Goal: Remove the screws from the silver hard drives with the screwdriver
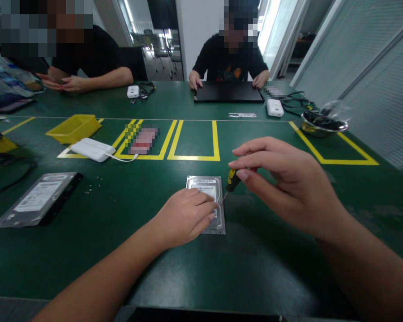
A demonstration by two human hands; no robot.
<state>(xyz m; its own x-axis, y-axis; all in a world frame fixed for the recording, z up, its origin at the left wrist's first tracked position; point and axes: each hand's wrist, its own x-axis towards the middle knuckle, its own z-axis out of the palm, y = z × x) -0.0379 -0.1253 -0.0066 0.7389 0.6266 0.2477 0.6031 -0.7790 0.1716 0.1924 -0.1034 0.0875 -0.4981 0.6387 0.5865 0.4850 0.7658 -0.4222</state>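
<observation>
A silver hard drive (204, 182) with a white label lies flat on the green table in front of me. My left hand (183, 219) lies across it, fingers pressed together and holding it down, hiding most of the label. The left fingertips reach the drive's right edge. My right hand (285, 188) grips a small screwdriver (233, 180) with a black and yellow handle, thumb and fingers closed around its top. The shaft slants down to the drive's right edge, close to the left fingertips. Whether the tip sits in a screw I cannot tell.
Left of me lie another hard drive (36, 199) and several tiny screws (94, 185). Beyond are a yellow tray (75, 128), a white power bank (92, 149) cabled to a phone (143, 141), and a metal bowl (322, 127). Two people sit opposite; one holds a black panel (229, 91).
</observation>
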